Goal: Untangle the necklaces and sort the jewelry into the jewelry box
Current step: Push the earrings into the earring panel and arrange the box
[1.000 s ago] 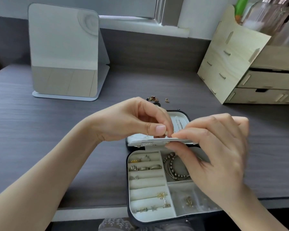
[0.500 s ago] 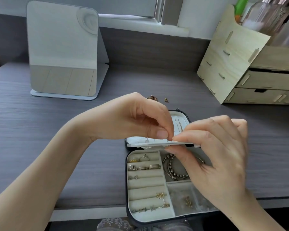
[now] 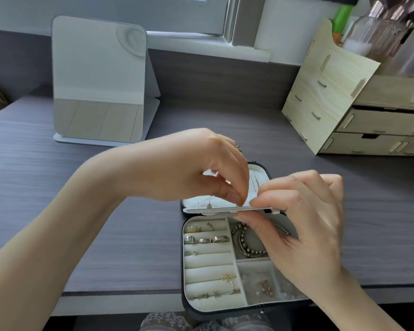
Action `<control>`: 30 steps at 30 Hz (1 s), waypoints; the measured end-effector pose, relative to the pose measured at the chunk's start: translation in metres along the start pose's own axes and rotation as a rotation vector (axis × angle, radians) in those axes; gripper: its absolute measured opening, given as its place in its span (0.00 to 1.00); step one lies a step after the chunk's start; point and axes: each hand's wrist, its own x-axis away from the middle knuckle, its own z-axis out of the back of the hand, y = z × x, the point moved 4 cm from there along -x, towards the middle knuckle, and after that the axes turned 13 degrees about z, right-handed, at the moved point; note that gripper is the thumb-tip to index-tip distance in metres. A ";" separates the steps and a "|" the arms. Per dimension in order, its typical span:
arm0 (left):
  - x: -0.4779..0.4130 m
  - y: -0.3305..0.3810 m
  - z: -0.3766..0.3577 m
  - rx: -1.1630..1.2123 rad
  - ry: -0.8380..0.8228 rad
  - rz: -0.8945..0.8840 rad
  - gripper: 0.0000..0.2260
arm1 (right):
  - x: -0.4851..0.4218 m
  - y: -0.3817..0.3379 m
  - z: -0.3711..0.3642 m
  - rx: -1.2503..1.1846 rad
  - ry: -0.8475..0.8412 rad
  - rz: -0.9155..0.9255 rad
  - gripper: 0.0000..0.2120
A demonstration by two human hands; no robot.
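Jewelry box (image 3: 209, 274) open on desk (image 3: 105, 211), rings (image 3: 220, 239) in its left rolls. Right hand (image 3: 304, 225) pinches the box's earring panel (image 3: 215, 209), thumb under, fingers on top. Left hand (image 3: 201, 168) above the box, thumb and forefinger closed on a small piece, possibly an earring.

The right hand (image 3: 304, 223) and left hand (image 3: 201, 170) both pinch the earring panel (image 3: 213, 209).

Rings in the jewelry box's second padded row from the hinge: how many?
3, side by side: an ornate silver ring at the left end, a plain band in the middle, a wider band on the right. None looks hidden.
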 end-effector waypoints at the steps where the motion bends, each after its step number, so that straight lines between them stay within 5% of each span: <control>1: 0.000 0.002 0.001 -0.007 -0.019 0.007 0.12 | 0.000 0.000 0.000 0.003 0.004 0.005 0.09; 10: 0.002 0.011 0.001 -0.090 -0.082 -0.025 0.02 | 0.001 -0.005 0.002 0.018 0.034 0.042 0.09; 15: 0.006 0.013 0.001 -0.095 -0.088 -0.001 0.09 | 0.001 -0.005 0.002 0.013 0.043 0.034 0.08; 24: 0.008 0.018 -0.003 -0.138 -0.106 -0.014 0.07 | 0.003 -0.007 0.003 0.027 0.027 0.054 0.09; 30: 0.019 0.005 0.008 0.071 -0.107 -0.058 0.13 | -0.001 -0.002 0.002 0.053 -0.004 0.000 0.09</control>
